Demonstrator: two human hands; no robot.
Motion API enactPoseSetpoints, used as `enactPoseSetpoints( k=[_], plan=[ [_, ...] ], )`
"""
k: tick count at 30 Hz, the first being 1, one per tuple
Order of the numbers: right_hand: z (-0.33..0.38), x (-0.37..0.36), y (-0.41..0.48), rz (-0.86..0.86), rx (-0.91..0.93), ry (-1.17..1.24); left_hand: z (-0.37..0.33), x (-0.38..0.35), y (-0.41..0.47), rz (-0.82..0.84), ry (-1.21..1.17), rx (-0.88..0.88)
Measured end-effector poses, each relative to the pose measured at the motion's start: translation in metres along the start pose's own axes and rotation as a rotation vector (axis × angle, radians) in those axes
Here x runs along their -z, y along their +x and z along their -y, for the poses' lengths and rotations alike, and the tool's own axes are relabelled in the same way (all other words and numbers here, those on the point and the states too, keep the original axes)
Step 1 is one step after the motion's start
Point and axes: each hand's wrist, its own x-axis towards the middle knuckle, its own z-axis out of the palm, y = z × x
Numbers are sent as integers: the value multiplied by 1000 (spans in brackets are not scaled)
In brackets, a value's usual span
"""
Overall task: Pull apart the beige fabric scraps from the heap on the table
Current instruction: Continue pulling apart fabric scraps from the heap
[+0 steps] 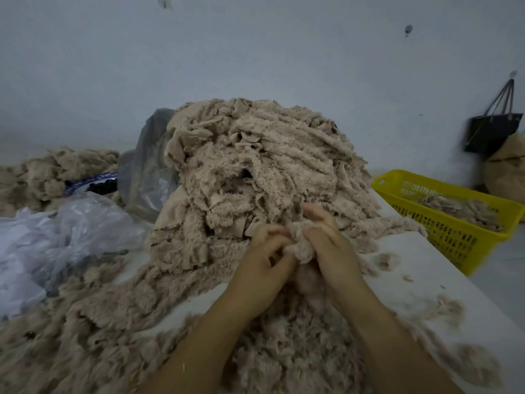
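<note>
A tall heap of beige fleecy fabric scraps (255,166) rises in the middle of the white table (426,280). At its near foot, my left hand (262,263) and my right hand (326,245) meet around one small beige scrap (298,245). The fingers of both hands are curled and pinch that scrap from either side. Loose pulled fluff (284,351) lies under and around my forearms, covering the near part of the table.
Crumpled clear plastic bags (56,231) lie at the left, with another beige pile (42,174) behind them. A yellow slotted basket (454,223) holding some scraps stands at the table's right edge. A dark bag (491,129) hangs on the wall.
</note>
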Motion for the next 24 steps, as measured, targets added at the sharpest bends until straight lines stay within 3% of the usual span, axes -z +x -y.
enactPoseSetpoints(
  k=[5, 8, 11, 13, 15, 18, 21, 22, 24],
  plan=[
    [-6, -3, -1, 2, -47, 32, 0, 0, -1, 16, -72, 39],
    [-11, -1, -1, 100, -34, 8, -1, 2, 3, -152, -446, 207],
    [-21, 3, -1, 219, -125, -157, -1, 10, 6, -170, -834, 271],
    [-29, 1, -2, 222, -129, -362, -2, 12, 5, -147, -745, 276],
    [-28, 1, 1, 108, -121, -352, 0, 14, 3, -145, -552, 286],
    [-21, 22, 12, -313, -205, 71, 10, 27, 7, -367, -311, 282],
    [-10, 57, 18, -580, -108, 923, 27, 47, 11, -735, -136, 336],
    [-10, 63, 17, -626, -140, 1071, 34, 53, 12, -807, -124, 369],
    [-14, 61, 16, -606, -297, 1043, 48, 60, 12, -852, -150, 464]
  ],
)
